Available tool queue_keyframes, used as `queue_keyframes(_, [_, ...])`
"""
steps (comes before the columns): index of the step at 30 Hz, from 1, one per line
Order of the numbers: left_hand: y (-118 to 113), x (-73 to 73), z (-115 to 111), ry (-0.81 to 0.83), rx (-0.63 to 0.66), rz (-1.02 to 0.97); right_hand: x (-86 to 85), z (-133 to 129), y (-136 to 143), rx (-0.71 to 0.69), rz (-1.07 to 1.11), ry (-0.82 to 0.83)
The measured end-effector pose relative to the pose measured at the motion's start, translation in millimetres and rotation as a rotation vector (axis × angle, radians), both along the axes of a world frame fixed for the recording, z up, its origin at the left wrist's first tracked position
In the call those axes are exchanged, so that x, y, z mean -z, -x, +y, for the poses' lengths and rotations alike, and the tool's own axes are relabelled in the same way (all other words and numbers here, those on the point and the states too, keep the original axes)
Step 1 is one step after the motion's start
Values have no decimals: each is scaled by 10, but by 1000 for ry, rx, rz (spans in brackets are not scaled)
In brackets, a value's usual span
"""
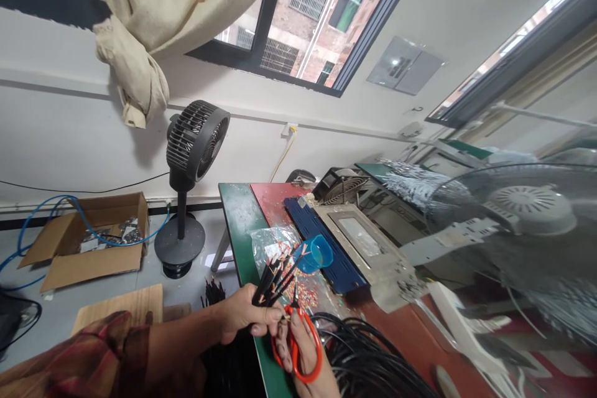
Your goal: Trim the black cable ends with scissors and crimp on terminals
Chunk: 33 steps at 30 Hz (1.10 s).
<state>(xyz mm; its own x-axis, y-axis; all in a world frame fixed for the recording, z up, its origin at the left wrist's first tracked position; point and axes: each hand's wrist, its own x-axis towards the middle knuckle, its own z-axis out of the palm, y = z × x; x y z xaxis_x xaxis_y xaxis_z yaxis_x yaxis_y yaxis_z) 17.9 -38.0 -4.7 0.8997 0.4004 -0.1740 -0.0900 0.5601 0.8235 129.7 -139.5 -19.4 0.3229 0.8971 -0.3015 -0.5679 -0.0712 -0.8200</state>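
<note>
A bundle of black cables with stripped ends showing reddish and pale wires is gripped in my left hand. My right hand has its fingers through the orange handles of a pair of scissors, whose blades point up, away from me. The two hands meet at the table's near edge, with the thumb and fingers close together around a small wire end. Just beyond them are a blue plastic cup lying tilted and scattered red and yellow scraps.
Black cable coils lie right of my hands. Behind the cup are a blue metal panel and a beige machine part. A black fan and an open cardboard box stand left on the floor. A large fan is at right.
</note>
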Motion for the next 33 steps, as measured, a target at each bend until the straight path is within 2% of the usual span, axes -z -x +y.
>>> queue_keyframes(3, [-2, 8, -2, 0, 7, -24, -19, 11, 5, 36, 2, 21])
queue_keyframes(9, [-4, 8, -7, -2, 7, -17, -61, 53, 23, 25, -9, 42])
queue_keyframes(14, [-37, 17, -13, -20, -61, -5, -66, 72, 17, 77, -68, 23])
queue_keyframes(19, [-65, 47, -8, -45, -142, 45, -94, 72, 18, 50, -108, 5])
queue_keyframes(25, [-61, 29, -12, -96, -136, 63, -103, 89, 15, 29, -195, 9])
queue_keyframes(30, [-47, -4, -1, -104, -222, 79, -31, 97, -9, 45, -412, 50])
queue_keyframes(33, [-39, -9, 17, -16, -274, 116, 6, 85, 17, 284, -739, 37])
